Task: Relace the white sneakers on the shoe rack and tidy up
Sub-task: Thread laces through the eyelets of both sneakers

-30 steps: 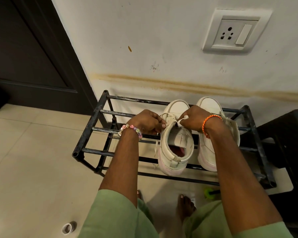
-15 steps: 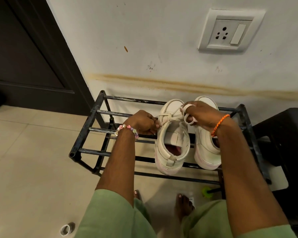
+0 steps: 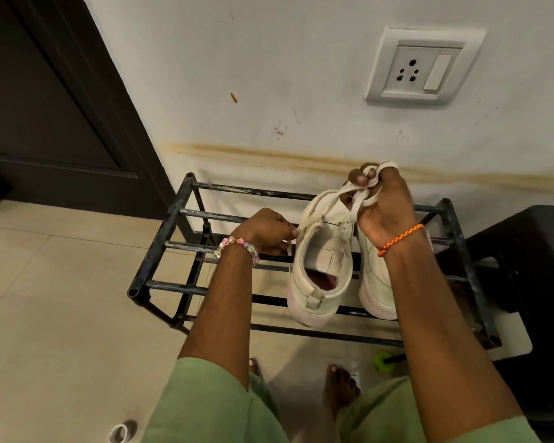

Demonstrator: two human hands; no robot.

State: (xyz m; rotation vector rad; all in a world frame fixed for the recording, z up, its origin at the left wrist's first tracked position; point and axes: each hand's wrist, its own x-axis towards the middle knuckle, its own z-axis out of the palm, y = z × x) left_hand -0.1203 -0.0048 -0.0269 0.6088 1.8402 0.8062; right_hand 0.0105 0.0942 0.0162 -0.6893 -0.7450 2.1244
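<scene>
Two white sneakers stand side by side on the black metal shoe rack point(image 3: 170, 220), toes toward the wall. My left hand point(image 3: 266, 231) pinches one end of the white lace point(image 3: 359, 199) beside the left sneaker point(image 3: 320, 270). My right hand point(image 3: 381, 203) is raised above the sneakers' toes, with the other end of the lace looped around its fingers and pulled taut. The right sneaker point(image 3: 375, 282) is mostly hidden behind my right wrist and forearm.
A dark stool point(image 3: 531, 251) stands right of the rack. A dark door point(image 3: 45, 107) is at the left, a wall socket point(image 3: 422, 70) above. On the tiled floor lie a small white ring point(image 3: 119, 433) and a green-tipped object point(image 3: 383, 361) near my bare feet.
My right hand has risen up and away from the left sneaker toward the wall, drawing the lace out. My left hand has stayed beside the sneaker, holding its end.
</scene>
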